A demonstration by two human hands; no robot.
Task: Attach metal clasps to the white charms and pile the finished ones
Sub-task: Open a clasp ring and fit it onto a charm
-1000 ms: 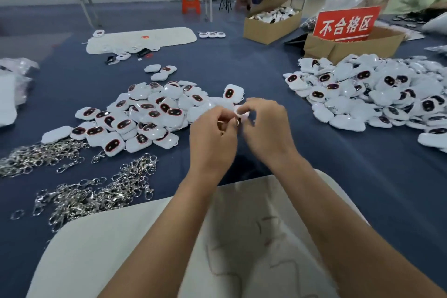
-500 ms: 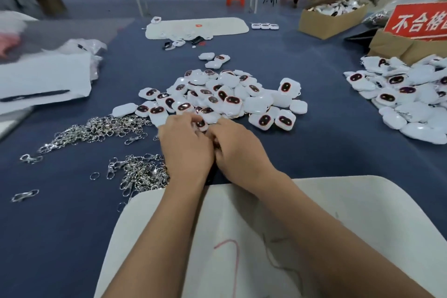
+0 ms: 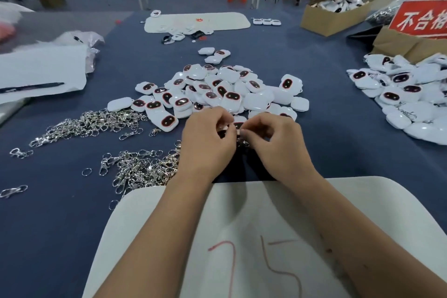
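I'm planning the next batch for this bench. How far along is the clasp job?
Done: a big pile of charms lies at the right, a clasp showing on at least one. In hand: the left hand and right hand pinch one charm and clasp together. Left: the centre pile of charms and two heaps of loose clasps, so plenty remains.

Both hands together, fingers curled.

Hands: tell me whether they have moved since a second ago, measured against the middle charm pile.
Yes. The hands have dropped from level with the middle charm pile's right edge to its near edge, beside the clasp heap.
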